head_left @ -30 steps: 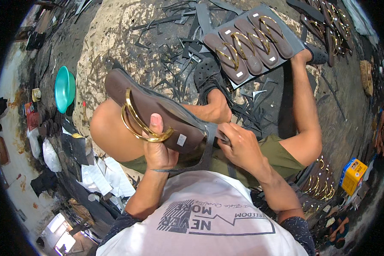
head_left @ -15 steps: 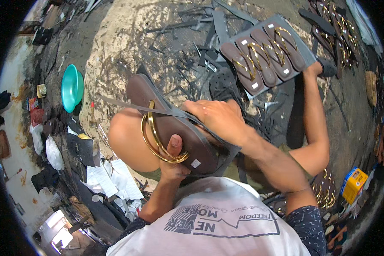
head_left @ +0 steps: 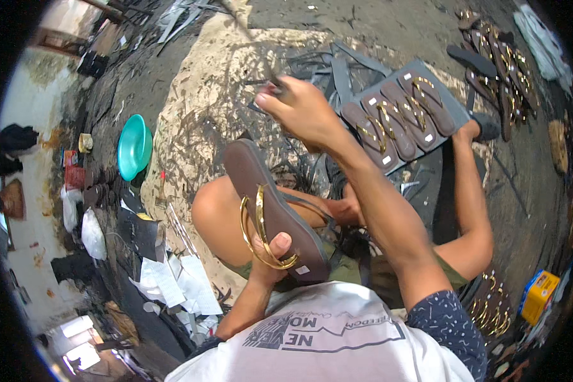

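My left hand holds a brown flip-flop near its heel end, thumb on the footbed and fingers underneath. Shiny gold straps arch over the thumb, and a small white sticker lies by the heel. Along the flip-flop's right edge, a dark thin strip curls away from it. Raised beyond the flip-flop, my right hand is closed on a long thin knife, its blade smeared by motion and pointing up and away. The knife's handle is mostly hidden in the fist.
On a grey board at the right lie several brown flip-flops with gold straps. More sandals are heaped at far right. Dark offcuts litter the ground. A teal basin, white papers and a yellow box stand around.
My right hand has swung up and away from the flip-flop with the knife. The flip-flop has turned more upright, and the wide grey sheet beside its right edge now shows as a hanging strip.
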Demonstrator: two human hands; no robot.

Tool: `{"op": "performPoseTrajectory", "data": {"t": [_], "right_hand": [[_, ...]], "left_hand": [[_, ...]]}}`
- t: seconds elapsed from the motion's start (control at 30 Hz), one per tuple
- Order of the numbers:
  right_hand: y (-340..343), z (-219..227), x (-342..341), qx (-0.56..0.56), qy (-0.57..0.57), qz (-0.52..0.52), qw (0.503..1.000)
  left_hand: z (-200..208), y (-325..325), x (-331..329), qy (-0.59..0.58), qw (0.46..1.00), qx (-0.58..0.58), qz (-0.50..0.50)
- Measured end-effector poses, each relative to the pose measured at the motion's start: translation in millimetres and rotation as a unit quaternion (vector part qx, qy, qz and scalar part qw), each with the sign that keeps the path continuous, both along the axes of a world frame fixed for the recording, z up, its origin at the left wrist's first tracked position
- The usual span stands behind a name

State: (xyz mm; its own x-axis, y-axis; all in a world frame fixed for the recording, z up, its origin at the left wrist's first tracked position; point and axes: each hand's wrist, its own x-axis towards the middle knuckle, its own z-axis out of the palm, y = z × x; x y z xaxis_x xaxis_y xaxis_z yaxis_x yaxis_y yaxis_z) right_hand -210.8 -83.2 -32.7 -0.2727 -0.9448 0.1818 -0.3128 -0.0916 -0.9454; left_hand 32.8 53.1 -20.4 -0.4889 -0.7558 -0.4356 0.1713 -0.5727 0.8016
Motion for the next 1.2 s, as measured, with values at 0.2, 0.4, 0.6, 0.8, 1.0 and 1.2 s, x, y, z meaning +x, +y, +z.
{"op": "performPoseTrajectory", "data": {"t": [0.2,0.4,0.6,0.8,1.0,1.2], "right_hand": [[141,33,17,0.122,-0.172,0.017,0.977],[192,23,45,0.073,-0.015,-0.037,0.997],[246,-55,55,0.074,0.18,-0.035,0.98],[200,4,25,0.081,0.216,0.072,0.97],[167,54,1,0.122,0.25,0.222,0.935],[141,74,-16,0.141,0.059,0.276,0.949]], "left_hand": [[9,-37,0,0.174,0.982,0.024,-0.073],[36,-53,-29,-0.079,0.984,-0.14,-0.082],[44,-46,-17,-0.12,0.985,-0.054,-0.108],[54,-37,-21,-0.148,0.973,-0.129,-0.124],[57,-40,-14,-0.131,0.955,-0.143,-0.224],[56,-31,-8,-0.074,0.971,-0.121,-0.193]]}}
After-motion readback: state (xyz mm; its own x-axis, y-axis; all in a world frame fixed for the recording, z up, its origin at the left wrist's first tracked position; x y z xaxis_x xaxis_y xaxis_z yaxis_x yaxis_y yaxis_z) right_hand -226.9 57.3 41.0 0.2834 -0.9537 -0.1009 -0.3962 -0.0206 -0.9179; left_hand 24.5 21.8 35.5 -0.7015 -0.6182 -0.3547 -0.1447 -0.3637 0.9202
